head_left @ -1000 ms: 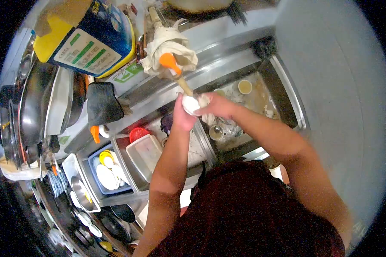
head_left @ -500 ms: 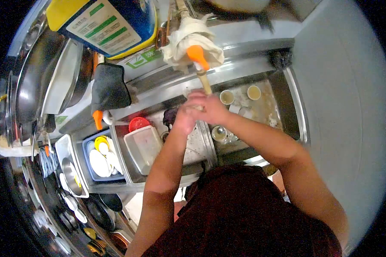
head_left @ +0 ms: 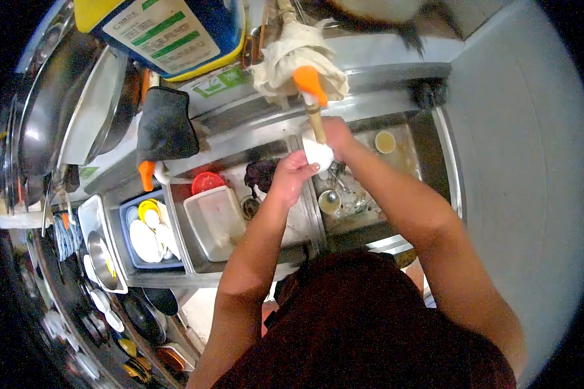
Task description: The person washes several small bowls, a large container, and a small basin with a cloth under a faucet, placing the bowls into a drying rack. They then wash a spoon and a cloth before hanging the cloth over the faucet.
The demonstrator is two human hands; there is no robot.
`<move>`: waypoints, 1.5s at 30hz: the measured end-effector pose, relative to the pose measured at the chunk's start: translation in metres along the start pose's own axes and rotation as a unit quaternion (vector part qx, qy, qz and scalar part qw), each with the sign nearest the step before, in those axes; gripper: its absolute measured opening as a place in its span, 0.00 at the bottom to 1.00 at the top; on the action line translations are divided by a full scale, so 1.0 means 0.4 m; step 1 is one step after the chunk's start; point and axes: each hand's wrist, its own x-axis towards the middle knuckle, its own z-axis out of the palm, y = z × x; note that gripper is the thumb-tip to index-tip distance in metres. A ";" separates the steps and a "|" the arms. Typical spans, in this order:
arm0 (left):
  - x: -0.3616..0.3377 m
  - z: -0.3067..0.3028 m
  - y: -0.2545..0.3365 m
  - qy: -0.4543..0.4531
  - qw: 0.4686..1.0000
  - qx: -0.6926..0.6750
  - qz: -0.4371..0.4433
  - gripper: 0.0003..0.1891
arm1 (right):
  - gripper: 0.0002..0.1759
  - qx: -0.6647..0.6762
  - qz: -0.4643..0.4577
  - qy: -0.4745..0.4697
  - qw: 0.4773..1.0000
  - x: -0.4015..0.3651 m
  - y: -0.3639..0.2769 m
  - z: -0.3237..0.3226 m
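A small white dish [head_left: 318, 154] is under the pale hose end [head_left: 315, 124] of the tap, over the divider between two sink basins. My left hand [head_left: 293, 175] pinches it from the left, thumb along its lower edge. On the far right side of the dish my right hand [head_left: 336, 135] is curled close to the hose; I cannot tell what its fingers hold. Above is the orange tap handle [head_left: 309, 81], with white cloth [head_left: 289, 61] wrapped around the pipe. Below my right forearm a cup [head_left: 329, 201] and clear wet items lie in the right basin.
Another cup [head_left: 385, 142] stands in the right basin [head_left: 405, 165]. Left of my hands are a pale rectangular tub [head_left: 214, 223], a red round container [head_left: 207, 183] and a blue bin [head_left: 132, 251] of white dishes. A second orange tap handle [head_left: 146, 176] and a large blue-yellow jug [head_left: 230, 55] stand behind.
My hands, clasped together half a second ago, have moved apart. The white dish now shows between them, and the right hand is farther up and to the right, beside the hose end.
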 end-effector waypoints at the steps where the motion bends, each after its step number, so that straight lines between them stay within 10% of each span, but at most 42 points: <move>1: 0.001 0.008 0.003 0.011 1.000 -0.001 0.015 0.12 | 0.16 -0.036 -0.033 0.053 0.997 -0.009 -0.005 0.008; 6: 0.024 0.007 -0.001 0.072 0.989 -0.125 0.021 0.13 | 0.13 -0.145 -0.248 0.210 0.934 -0.073 -0.028 0.090; 11: 0.009 0.032 0.012 0.004 1.000 -0.016 0.018 0.10 | 0.18 -0.037 0.110 0.081 0.990 -0.042 -0.083 -0.015; 14: 0.053 -0.006 -0.026 0.063 0.988 -0.137 -0.012 0.13 | 0.15 -0.174 -0.223 0.205 0.937 -0.135 -0.095 0.056; 18: 0.056 0.018 0.005 0.131 0.917 -0.371 -0.064 0.16 | 0.14 -0.237 -0.374 0.204 0.873 -0.156 -0.051 0.056; 21: 0.040 0.033 -0.058 0.134 0.909 -0.392 -0.042 0.15 | 0.14 0.142 0.026 0.252 0.957 -0.134 -0.033 0.039; 26: 0.083 0.002 -0.104 0.218 0.966 -0.140 0.010 0.10 | 0.18 -0.255 -0.051 0.150 0.954 -0.134 -0.094 0.042; 32: 0.073 0.057 -0.040 0.257 0.962 -0.092 -0.011 0.11 | 0.16 -0.229 -0.026 0.014 0.973 -0.035 -0.027 -0.016; 34: 0.076 0.045 -0.035 0.235 0.932 -0.276 -0.014 0.15 | 0.17 0.356 0.204 0.048 0.911 -0.052 -0.026 -0.020; 36: 0.084 0.048 -0.047 0.237 0.928 -0.288 -0.016 0.15 | 0.19 0.284 0.152 0.090 0.943 -0.077 -0.044 -0.024; 38: 0.087 0.053 -0.051 0.313 0.916 -0.251 -0.016 0.16 | 0.17 -0.143 0.062 0.185 0.970 -0.114 -0.133 -0.051; 42: 0.085 0.065 -0.030 0.335 0.910 -0.240 -0.042 0.18 | 0.15 0.192 0.020 0.186 0.963 -0.078 -0.099 -0.065; 44: 0.110 0.053 -0.048 0.337 0.905 -0.254 -0.048 0.18 | 0.14 0.078 0.026 0.131 0.988 -0.089 -0.098 -0.041; 45: 0.121 0.044 -0.057 0.336 0.905 -0.255 -0.048 0.18 | 0.15 -0.181 -0.104 0.160 0.965 -0.103 -0.090 -0.029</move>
